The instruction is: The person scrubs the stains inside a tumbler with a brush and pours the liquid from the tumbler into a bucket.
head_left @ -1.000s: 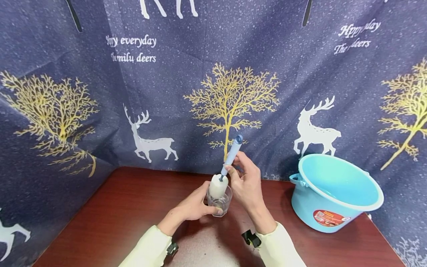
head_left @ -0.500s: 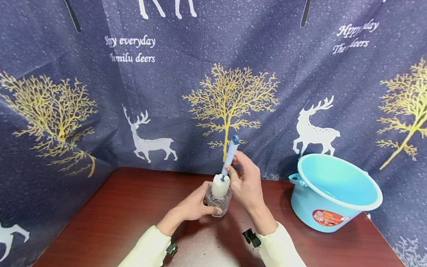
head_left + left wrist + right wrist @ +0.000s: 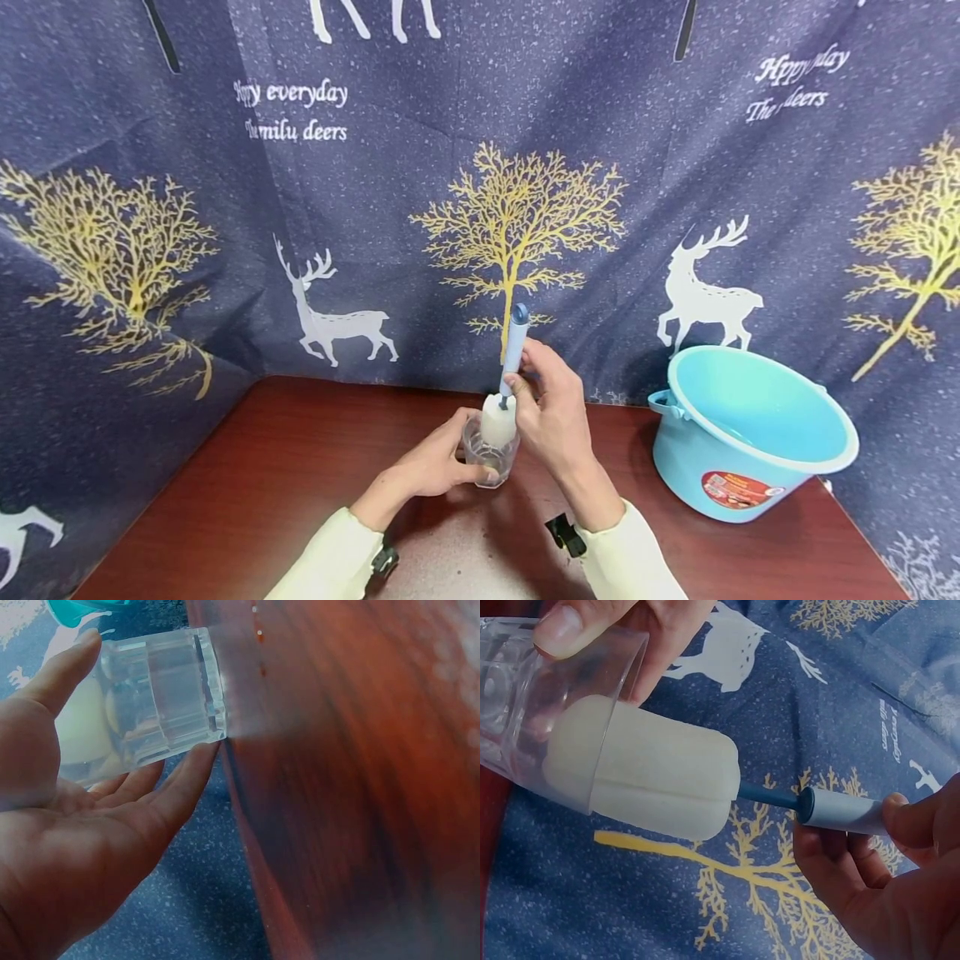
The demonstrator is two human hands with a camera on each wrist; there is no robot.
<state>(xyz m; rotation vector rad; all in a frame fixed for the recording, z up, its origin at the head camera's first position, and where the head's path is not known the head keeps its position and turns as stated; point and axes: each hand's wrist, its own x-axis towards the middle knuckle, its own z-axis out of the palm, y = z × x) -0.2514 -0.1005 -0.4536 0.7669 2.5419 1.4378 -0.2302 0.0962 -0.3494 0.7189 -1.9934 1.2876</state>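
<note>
A clear cup (image 3: 489,465) is at the middle of the table, in my left hand (image 3: 431,462). In the left wrist view the thumb and fingers lie along opposite sides of the cup (image 3: 169,697), whose base is by the tabletop. My right hand (image 3: 558,417) pinches the pale blue handle of a sponge cup brush (image 3: 514,348). Its white sponge head (image 3: 649,769) is partly inside the cup, with the rear part outside the rim in the right wrist view. A dark blue stem joins sponge and handle.
A light blue bucket (image 3: 738,450) with a red label stands at the right of the reddish-brown table (image 3: 247,500). A dark blue cloth with deer and gold trees (image 3: 360,208) hangs behind. Small droplets (image 3: 259,633) dot the tabletop.
The brush handle's top has swung left, so it stands more upright. Its sponge head has shifted slightly right within the cup. Both hands keep their hold.
</note>
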